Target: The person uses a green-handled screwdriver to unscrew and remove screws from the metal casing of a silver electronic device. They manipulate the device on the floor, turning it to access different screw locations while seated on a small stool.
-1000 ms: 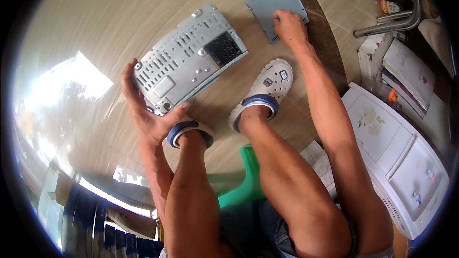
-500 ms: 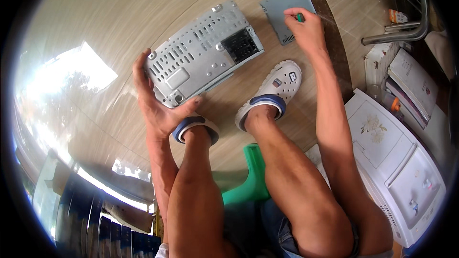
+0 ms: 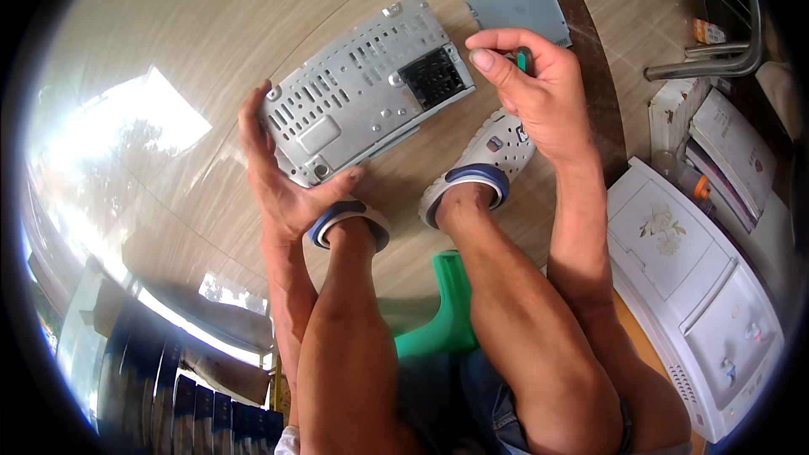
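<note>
A silver metal device box (image 3: 358, 88), like a car stereo chassis, stands tilted on the floor. Slots and round holes cover its upper face, with a black connector block (image 3: 436, 77) at its right end. My left hand (image 3: 286, 194) grips the box's left end, thumb on the near edge and fingers round the far side. To the right of the box, my right hand (image 3: 543, 88) is raised with curled fingers round a green-handled tool (image 3: 523, 60), probably a screwdriver; most of it is hidden in the palm. Beyond that hand lies a flat grey metal cover plate (image 3: 527, 8).
My feet in white clogs (image 3: 497, 147) are close to the box. A green plastic stool (image 3: 447, 303) is under me. At right stand a white flowered appliance (image 3: 674, 236), books (image 3: 729, 135) and a metal chair leg (image 3: 708, 67). Blue-spined boxes (image 3: 198, 421) line the lower left.
My right hand has come back from over the grey plate toward the box's right end, the green-handled tool still in it. The left hand keeps its grip on the box.
</note>
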{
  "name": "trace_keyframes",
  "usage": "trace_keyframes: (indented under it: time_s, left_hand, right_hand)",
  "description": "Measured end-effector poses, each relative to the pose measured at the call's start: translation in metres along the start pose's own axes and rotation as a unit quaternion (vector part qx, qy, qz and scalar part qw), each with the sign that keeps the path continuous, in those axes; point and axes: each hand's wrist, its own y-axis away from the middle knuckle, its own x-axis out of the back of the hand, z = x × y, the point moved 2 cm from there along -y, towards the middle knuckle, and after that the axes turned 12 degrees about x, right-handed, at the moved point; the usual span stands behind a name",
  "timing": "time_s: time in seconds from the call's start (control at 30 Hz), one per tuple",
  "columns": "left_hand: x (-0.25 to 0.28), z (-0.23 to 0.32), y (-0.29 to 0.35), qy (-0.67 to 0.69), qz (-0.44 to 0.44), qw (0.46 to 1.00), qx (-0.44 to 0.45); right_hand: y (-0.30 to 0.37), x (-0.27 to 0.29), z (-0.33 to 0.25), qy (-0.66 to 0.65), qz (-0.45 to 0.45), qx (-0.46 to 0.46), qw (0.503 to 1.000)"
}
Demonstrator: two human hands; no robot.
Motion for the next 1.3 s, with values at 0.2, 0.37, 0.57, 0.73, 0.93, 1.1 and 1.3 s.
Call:
trace_keyframes:
  time_s: [0.2,0.37,0.57,0.73,0.93,1.1,1.3]
  left_hand:
    - [-0.005,0.001,-0.003,0.000,-0.003,1.000,-0.024]
    - [-0.002,0.003,-0.001,0.012,0.001,1.000,0.000]
    - [-0.004,0.001,-0.001,-0.032,0.014,0.999,-0.034]
    - [-0.003,0.001,-0.002,-0.050,0.014,0.998,-0.040]
    - [-0.003,0.002,-0.002,-0.048,0.010,0.998,-0.027]
    - [-0.002,0.000,-0.001,-0.063,0.011,0.997,-0.032]
    - [-0.004,0.003,-0.001,-0.055,0.006,0.998,-0.041]
  right_hand:
    - [-0.009,-0.002,-0.012,0.093,-0.011,0.045,0.995]
    - [-0.012,-0.007,-0.006,0.081,-0.012,0.023,0.996]
    - [-0.011,-0.001,-0.001,0.008,-0.007,-0.055,0.998]
    - [-0.011,-0.006,-0.008,0.041,0.003,-0.022,0.999]
    - [-0.011,-0.013,-0.023,0.174,0.008,0.026,0.984]
    - [-0.011,-0.013,-0.031,0.238,0.003,-0.017,0.971]
    - [-0.012,-0.012,-0.037,0.281,-0.006,-0.019,0.960]
